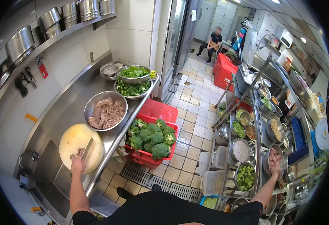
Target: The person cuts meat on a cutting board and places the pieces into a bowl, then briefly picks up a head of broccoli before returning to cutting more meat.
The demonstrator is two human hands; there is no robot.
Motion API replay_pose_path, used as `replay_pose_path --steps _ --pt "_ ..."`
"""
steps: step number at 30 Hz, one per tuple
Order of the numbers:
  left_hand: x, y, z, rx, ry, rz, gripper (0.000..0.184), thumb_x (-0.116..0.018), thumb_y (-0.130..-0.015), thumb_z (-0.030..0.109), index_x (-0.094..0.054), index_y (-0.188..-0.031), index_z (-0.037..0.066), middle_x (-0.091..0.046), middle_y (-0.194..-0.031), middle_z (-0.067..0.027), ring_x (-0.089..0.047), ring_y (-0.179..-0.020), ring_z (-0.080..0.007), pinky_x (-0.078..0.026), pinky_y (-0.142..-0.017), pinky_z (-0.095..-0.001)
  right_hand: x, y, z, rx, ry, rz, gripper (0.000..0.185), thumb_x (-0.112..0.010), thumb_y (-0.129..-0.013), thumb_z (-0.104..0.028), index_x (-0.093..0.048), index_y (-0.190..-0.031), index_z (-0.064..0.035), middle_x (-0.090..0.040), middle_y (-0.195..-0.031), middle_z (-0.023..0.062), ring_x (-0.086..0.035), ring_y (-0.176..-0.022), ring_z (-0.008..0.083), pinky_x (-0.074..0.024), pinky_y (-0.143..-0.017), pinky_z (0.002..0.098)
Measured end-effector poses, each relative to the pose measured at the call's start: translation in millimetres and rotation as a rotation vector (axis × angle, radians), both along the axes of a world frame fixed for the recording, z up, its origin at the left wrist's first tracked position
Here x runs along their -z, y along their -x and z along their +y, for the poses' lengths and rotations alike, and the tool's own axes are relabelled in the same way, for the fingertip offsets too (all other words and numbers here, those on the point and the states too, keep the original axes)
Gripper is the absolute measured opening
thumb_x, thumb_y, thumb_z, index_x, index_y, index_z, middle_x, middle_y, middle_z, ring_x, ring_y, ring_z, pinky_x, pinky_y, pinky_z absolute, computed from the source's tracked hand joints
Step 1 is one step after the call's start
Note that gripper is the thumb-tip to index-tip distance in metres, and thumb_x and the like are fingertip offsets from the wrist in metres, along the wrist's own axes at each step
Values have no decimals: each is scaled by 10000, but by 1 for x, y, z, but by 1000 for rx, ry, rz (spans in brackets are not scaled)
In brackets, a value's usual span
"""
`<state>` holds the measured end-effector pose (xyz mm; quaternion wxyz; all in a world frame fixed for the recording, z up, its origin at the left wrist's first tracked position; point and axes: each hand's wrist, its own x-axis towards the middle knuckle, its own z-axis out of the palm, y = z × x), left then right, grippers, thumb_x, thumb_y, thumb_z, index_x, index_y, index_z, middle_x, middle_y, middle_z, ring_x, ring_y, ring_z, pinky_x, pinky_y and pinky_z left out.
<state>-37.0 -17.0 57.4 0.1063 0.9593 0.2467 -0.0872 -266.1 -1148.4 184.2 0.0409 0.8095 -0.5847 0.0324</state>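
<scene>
My left hand (pixel 78 165) is closed round the handle of a cleaver (pixel 87 147), its blade resting over a round cutting board (pixel 69 144). Small bits of chopped meat (pixel 81 151) lie on the board by the blade. Off to the right, my right hand (pixel 276 171) grips the near rim of a metal bowl (pixel 266 165) on the rack, its fingertips close to the raw pink meat (pixel 275 158) inside. Beyond the board, a steel bowl (pixel 124 117) holds large meat pieces and chopped meat (pixel 111 112).
A red crate (pixel 145 159) of broccoli (pixel 153 137) stands beside the steel counter (pixel 74 99). Bowls of leafy greens (pixel 133 71) sit at the counter's far end. Metal racks (pixel 224 180) with several food bowls line the right. A person (pixel 211 43) sits down the tiled aisle.
</scene>
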Motion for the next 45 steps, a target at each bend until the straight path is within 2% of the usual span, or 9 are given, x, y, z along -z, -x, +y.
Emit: replay_pose_path --steps 9,18,22,27,30,32,39,42,45 --pt "11 -1 5 24 -12 -29 356 -600 -983 260 -620 -1233 7 -542 -1379 -354 -436 -1394 -474 -449 -1101 -523 4 -13 -4 -57 36 155 326 -627 -886 -272 -766 -1087 -55 -719 -1194 208 -697 -1113 407 -566 -953 476" --pt "13 -2 5 9 -8 -15 382 -593 -987 271 -619 -1281 29 -502 -1433 -356 -406 -1425 -466 -430 -1134 -510 30 -11 -43 -39 69 249 347 -562 -939 -256 -752 -1138 -45 -714 -1203 229 -690 -1127 425 -559 -952 500" --pt "1 0 -2 -10 0 -16 378 -586 -991 279 -622 -1289 50 -523 -1420 -340 -427 -1413 -460 -442 -1122 -511 25 -10 -22 152 61 -53 355 -572 -945 -270 -744 -1154 -41 -706 -1226 231 -674 -1150 445 -545 -962 531" --pt "0 -1 -3 -27 9 -2 365 -584 -993 279 -628 -1273 50 -555 -1391 -326 -426 -1415 -456 -445 -1118 -511 -3 -23 10 81 -23 157 338 -583 -947 -256 -739 -1170 -56 -693 -1263 223 -659 -1181 444 -536 -973 535" --pt "-3 -7 -3 -26 22 24 356 -588 -993 279 -634 -1263 52 -560 -1384 -327 -421 -1420 -453 -437 -1127 -506 -7 -23 24 171 23 -26 324 -587 -949 -248 -736 -1176 -73 -693 -1263 218 -661 -1180 431 -538 -977 523" --pt "1 -2 -3 -20 7 6 353 -591 -992 279 -637 -1258 51 -568 -1370 -330 -420 -1419 -454 -433 -1130 -504 1 -17 23 22 97 -70 321 -585 -949 -241 -734 -1169 -61 -690 -1260 227 -662 -1177 427 -541 -973 515" --pt "8 -1 4 5 11 14 379 -584 -997 277 -627 -1290 40 -562 -1393 -317 -394 -1440 -453 -417 -1146 -506 41 -6 -62 -84 32 293 331 -572 -934 -198 -718 -1154 1 -683 -1242 261 -662 -1165 434 -548 -966 504" --pt "7 -5 6 17 -4 50 395 -576 -1000 280 -621 -1315 45 -567 -1398 -304 -389 -1446 -448 -411 -1154 -501 2 -22 16 145 49 -30 325 -561 -928 -187 -731 -1131 1 -693 -1218 260 -675 -1148 422 -553 -959 492" --pt "12 -2 4 49 -86 -13 399 -572 -999 282 -621 -1320 50 -594 -1361 -298 -423 -1419 -450 -426 -1137 -504 5 -22 18 129 134 -82 326 -555 -930 -200 -743 -1110 -3 -700 -1203 257 -683 -1138 412 -558 -953 488"
